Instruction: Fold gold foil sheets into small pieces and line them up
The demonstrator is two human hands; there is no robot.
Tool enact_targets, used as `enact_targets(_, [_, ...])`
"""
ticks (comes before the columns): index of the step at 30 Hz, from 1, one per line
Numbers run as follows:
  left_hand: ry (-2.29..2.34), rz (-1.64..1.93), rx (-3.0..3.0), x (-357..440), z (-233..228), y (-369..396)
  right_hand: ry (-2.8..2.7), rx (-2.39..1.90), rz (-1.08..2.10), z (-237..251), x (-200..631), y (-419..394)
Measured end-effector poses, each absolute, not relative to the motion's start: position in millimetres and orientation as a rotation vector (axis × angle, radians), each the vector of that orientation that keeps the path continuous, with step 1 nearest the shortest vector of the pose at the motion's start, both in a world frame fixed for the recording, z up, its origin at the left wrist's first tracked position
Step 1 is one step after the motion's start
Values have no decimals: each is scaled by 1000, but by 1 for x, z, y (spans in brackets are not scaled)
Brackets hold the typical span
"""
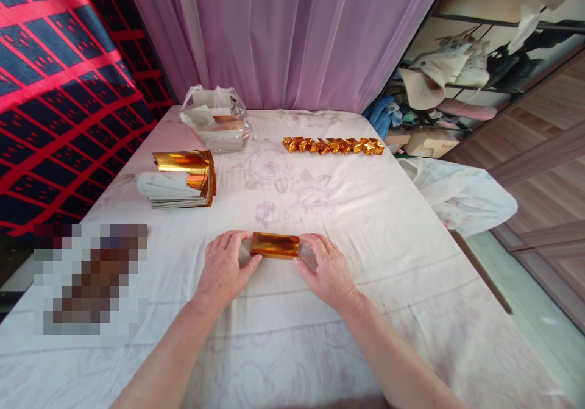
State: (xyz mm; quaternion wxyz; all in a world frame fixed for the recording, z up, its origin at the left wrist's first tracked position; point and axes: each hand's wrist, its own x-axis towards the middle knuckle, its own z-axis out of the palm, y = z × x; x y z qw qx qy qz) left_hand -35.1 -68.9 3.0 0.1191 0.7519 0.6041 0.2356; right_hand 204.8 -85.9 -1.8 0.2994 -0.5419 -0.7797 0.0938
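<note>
1. Left hand (220, 270): thumb and fingers pinched on the left end of the foil.
2. Right hand (333, 273): pinched likewise on the right end.
3. Foil (275, 245): one gold strip, folded, crosswise between the hands, above the near part of the cloth (292, 342), pale, floral.
4. Stack (183, 163): gold-and-white sheets, curled over, beyond the left hand.
5. Bag (223, 138): clear plastic, paper inside, behind the stack.
6. Row (333, 146): folded gold pieces, far right.
7. Curtain (274, 37): purple, behind the cloth.
</note>
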Motion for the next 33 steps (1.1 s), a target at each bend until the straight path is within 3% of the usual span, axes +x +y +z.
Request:
enact_targets(20, [1708,721,2139,-36,3,-66,-2035,-1386,224,-7,206,-84])
enact_targets(33, [1555,984,1886,-39,8,-64,-1908,-1362,325,-9,209,-84])
